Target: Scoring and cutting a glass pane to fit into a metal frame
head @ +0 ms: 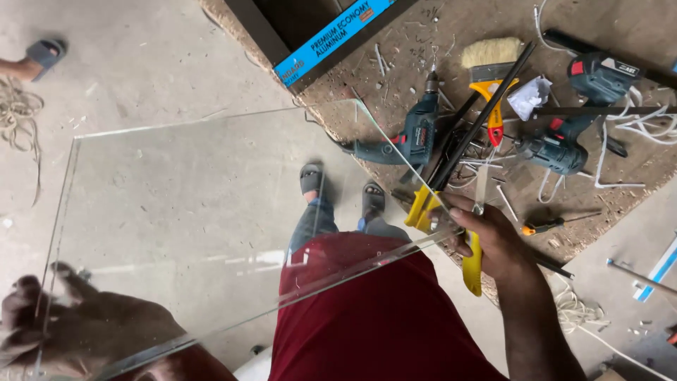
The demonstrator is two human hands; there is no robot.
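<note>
The left hand (53, 321) lies closest, blurred behind the glass (204, 212), its fingers curled round the pane's near left corner; the pane is carried roughly flat at waist height over the floor (141, 63), its far right corner reaching over the bench (620, 204); the right hand (486, 240) is closed on the pane's right edge and seems also to pinch a yellow-handled tool (471, 264), though where one grip ends and the other begins I cannot tell; to do this well, I judge both hands should stay on the edges, the pane level, and the corner lifted clear of the drill (405, 141), the brush (491, 70) and the black rods (479, 120), since a knock there could chip it.
</note>
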